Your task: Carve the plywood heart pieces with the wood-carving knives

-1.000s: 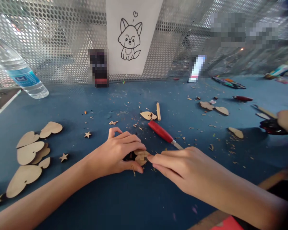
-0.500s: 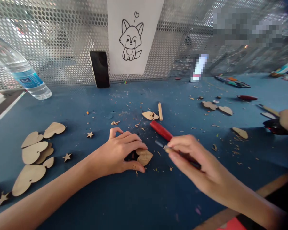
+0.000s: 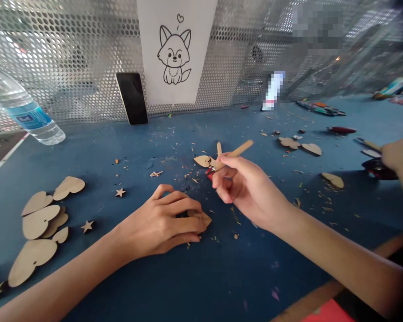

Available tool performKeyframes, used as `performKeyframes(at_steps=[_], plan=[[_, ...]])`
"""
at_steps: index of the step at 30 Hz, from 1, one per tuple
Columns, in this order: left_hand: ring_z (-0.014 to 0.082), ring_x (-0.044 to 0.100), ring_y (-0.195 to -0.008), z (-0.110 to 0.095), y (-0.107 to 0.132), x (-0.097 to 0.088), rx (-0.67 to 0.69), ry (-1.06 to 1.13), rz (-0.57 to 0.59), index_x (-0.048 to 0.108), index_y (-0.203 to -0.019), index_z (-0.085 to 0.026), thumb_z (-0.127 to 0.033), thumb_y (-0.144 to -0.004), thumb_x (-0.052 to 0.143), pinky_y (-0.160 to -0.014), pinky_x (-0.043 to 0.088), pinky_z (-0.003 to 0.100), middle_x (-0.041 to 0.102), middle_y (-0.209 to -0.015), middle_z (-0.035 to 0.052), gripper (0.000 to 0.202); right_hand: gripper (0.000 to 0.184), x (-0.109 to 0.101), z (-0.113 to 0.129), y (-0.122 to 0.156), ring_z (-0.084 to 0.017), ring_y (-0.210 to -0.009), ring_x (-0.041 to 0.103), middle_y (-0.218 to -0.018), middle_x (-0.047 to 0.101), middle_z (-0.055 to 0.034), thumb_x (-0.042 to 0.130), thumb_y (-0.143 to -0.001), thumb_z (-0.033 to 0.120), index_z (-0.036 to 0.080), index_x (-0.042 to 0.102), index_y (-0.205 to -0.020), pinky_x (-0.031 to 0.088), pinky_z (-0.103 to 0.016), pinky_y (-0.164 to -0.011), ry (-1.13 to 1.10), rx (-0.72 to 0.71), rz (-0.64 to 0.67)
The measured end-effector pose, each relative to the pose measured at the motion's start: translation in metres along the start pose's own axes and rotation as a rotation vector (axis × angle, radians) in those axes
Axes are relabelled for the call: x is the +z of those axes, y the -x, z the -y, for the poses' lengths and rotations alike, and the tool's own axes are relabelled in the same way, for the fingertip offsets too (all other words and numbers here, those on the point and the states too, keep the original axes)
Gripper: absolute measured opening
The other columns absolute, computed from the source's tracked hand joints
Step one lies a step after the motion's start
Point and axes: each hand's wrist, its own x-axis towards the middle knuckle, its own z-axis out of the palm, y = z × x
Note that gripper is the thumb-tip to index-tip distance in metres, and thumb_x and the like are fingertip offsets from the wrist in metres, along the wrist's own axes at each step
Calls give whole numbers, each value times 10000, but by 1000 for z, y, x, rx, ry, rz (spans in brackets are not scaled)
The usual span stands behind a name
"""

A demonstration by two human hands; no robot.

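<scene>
Wooden heart cutout (image 3: 201, 219) lies on the blue tabletop (image 3: 221, 277) near the middle, held down under the curled left hand (image 3: 159, 221), whose fingers close over it. The right hand (image 3: 250, 185), raised just above the tabletop, pinches a slim wooden-handled carving tool (image 3: 237, 152) between thumb and fingers, right over a smaller heart cutout (image 3: 203, 161) and a red knife handle (image 3: 208, 173) that it mostly hides. At the far left, a clear plastic water bottle (image 3: 27, 114) lies on its side with water inside, beyond a heap of larger heart cutouts (image 3: 40, 221).
</scene>
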Motion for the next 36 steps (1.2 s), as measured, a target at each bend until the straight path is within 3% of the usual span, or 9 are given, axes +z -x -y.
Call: performKeyframes(at_steps=[4,11,16,20,24,29,36], plan=[[179,623,-1045,1,-1,1,-5,40,-21,627,-1043,-232,-361,-1023,540,-972,333,348,696,-1200,27,157,160,8,-10,-5,-90,-385,492,-556,633,33,622,-936,354,225,540,-889,362,-195,-378,29,-157,69],[177,625,-987,0,-3,-3,-46,107,4,612,-1119,-210,-346,-1000,583,-916,406,315,688,-1172,52,183,136,-15,-10,4,-85,-541,518,-686,592,16,679,-919,308,205,616,-856,361,-178,-410,207,-357,110],[186,640,-1030,0,-3,-3,-69,65,-2,605,-1100,-220,-288,-1014,557,-925,427,328,676,-1211,56,120,112,-21,-8,8,-96,-562,519,-721,596,8,654,-933,300,214,612,-874,368,-197,-424,270,-349,126],[191,625,-1142,2,-1,-1,-168,135,-43,532,-1095,-196,-277,-967,628,-1006,426,346,649,-1247,76,179,109,-19,-9,11,-85,-545,465,-722,554,20,633,-943,280,210,604,-865,368,-229,-468,476,-359,250],[181,632,-1123,4,-1,1,-221,172,-50,513,-1119,-208,-276,-937,663,-998,441,349,666,-1187,50,246,154,-18,-11,11,-85,-561,458,-724,496,31,649,-930,262,209,576,-805,381,-236,-489,633,-371,352],[179,637,-1103,4,-1,0,-229,171,-39,515,-1140,-211,-268,-945,651,-992,437,354,657,-1219,53,244,293,-15,-12,10,-70,-518,450,-670,460,44,639,-936,267,198,504,-686,368,-238,-472,691,-370,365],[170,642,-1080,4,-1,0,-228,167,-37,516,-1125,-211,-276,-946,655,-983,422,343,658,-1213,42,236,181,-11,-14,9,-59,-543,464,-687,480,57,609,-936,198,193,530,-774,397,-226,-531,701,-429,410]])
